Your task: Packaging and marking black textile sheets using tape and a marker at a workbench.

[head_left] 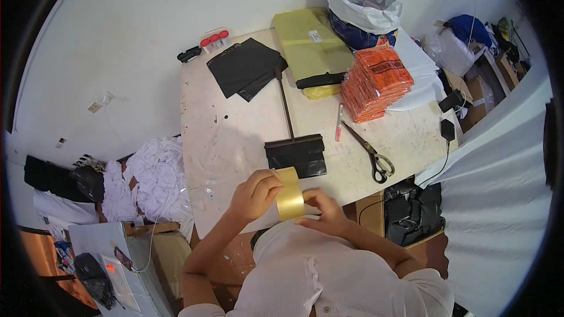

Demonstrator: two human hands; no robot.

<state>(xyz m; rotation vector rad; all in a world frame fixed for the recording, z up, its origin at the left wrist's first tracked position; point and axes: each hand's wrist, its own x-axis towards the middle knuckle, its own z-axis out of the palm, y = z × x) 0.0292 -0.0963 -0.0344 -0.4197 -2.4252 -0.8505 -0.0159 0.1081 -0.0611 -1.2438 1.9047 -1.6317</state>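
Note:
A wide roll of golden-yellow tape (289,195) is held up at the table's near edge, in front of my body. The fingers of my left hand (254,195) are closed on its left side, near the upper rim. On the other side, my right hand (326,213) curls its thumb and fingers around the roll's right edge. Just beyond the roll lies a wide, flat black piece (295,156) on the table, with a long dark rod (285,105) running from it toward the far side. What the black piece is, I cannot tell.
On the table (217,141) lie black plastic sheets (247,70), a folded yellowish plastic bundle (308,44), a stack of orange packets (379,82), a red-and-white pen (339,123) and black-handled scissors (376,161). A white sack (364,9) stands behind. White cloth (155,176) is heaped at left.

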